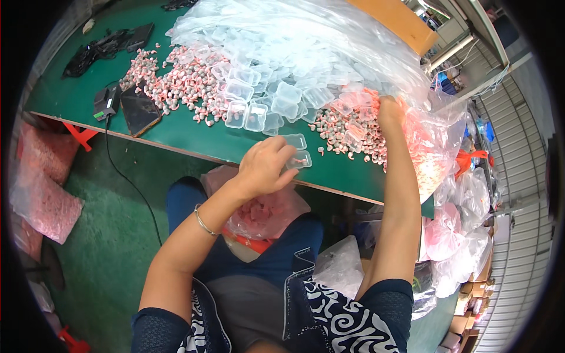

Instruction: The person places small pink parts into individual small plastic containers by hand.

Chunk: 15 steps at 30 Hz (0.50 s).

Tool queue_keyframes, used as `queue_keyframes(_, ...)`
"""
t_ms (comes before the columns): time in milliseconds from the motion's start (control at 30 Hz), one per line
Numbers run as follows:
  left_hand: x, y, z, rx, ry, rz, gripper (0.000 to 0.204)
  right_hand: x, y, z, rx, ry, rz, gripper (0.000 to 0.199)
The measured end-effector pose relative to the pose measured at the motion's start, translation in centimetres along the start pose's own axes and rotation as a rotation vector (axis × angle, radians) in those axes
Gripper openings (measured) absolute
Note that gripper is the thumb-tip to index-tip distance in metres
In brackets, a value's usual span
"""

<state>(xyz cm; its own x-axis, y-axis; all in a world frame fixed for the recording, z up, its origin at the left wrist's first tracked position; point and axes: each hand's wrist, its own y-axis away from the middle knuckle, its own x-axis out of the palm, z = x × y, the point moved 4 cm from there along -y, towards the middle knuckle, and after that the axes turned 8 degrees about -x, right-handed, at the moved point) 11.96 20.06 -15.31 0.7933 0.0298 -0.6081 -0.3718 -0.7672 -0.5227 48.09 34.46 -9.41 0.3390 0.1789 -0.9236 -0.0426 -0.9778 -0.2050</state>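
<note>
My left hand is at the front edge of the green table, its fingers closed on a small clear plastic box. The box's lid stands open on the far side, and a small pinkish piece lies inside. Farther right, my right hand reaches into the orange-pink pieces at a clear plastic bag; its fingertips are hidden. Beside it spreads a heap of small pink-and-grey curled pieces. Several clear boxes, some with pieces in them, lie beyond my left hand.
A second heap of pink-and-grey pieces covers the table's left part. Behind lies a large plastic bag of clear boxes. A black flat device and a corded black box sit at the left edge. A pink bag is at my lap.
</note>
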Motion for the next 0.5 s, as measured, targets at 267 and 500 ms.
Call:
queue_keyframes(267,-0.4,-0.1,0.1,0.002,0.015,-0.010,0.032,-5.2,7.0,1.6,-0.045,-0.566,-0.424,0.020)
queue_keyframes(500,-0.1,-0.1,0.4,-0.008,0.040,0.015,0.037,-7.9,14.6,11.7,-0.278,-1.311,-0.149,0.014)
